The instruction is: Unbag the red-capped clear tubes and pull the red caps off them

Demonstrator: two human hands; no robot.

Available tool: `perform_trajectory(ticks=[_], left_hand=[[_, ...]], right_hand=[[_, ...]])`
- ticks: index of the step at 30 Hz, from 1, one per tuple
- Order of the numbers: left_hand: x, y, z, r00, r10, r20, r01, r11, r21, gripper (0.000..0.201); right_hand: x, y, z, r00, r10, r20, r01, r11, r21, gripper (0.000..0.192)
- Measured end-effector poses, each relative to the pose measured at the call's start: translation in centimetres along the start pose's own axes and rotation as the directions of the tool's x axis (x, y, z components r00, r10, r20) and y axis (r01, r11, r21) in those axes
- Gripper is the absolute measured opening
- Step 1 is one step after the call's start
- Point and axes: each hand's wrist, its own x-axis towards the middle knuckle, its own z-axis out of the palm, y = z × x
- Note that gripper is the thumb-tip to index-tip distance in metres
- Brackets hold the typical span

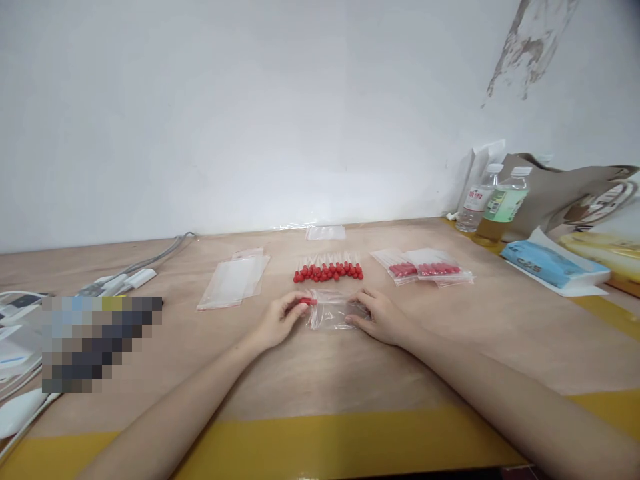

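Note:
In front of me a clear zip bag lies flat on the table, between my two hands. My left hand is closed, pinching a red-tipped piece at the bag's left end. On the bag's right end, my right hand has its thumb and fingers curled on the plastic. Just beyond the bag is a row of thin clear tubes with red ends. Filled zip bags with red ends showing lie to the right. Flat, unfilled bags are at the left.
Another clear packet lies by the wall. Two bottles, a bag with handles and a blue tissue pack stand at the right. Cables and white plugs are on the left, beside a blurred-out patch.

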Motion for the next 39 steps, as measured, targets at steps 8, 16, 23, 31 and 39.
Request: perform_trajectory(ticks=[8, 16, 23, 31, 39], left_hand=[[-0.6, -0.3, -9.7, 0.937, -0.227, -0.264, 0.201, 0.972, -0.123, 0.039], [2.8, -4.9, -6.3, 0.788, -0.036, -0.615, 0.135, 0.984, 0.115, 0.032], [5.0, -6.1, -2.6, 0.873, 0.006, -0.488, 0.181, 0.925, 0.333, 0.026], [4.8, -5.8, -2.2, 0.941, -0.083, -0.329, 0.213, 0.899, 0.383, 0.048], [2.6, -0.6, -0.7, 0.928, 0.295, -0.227, -0.145, 0.848, 0.51, 0.033]], right_hand=[[0.0, 0.3, -0.2, 1.0, 0.006, 0.009, -0.006, 1.0, 0.003, 0.02], [0.0, 0.1, -0.3, 0.999, 0.022, 0.029, -0.022, 1.0, 0.001, 0.019], [0.0, 0.0, -0.3, 0.999, 0.022, 0.036, -0.021, 1.0, -0.013, 0.02], [0.0, 0.3, -0.2, 1.0, -0.016, -0.008, 0.016, 0.999, -0.052, 0.022], [0.1, 0.6, -0.5, 0.984, -0.145, 0.108, 0.158, 0.979, -0.126, 0.041]])
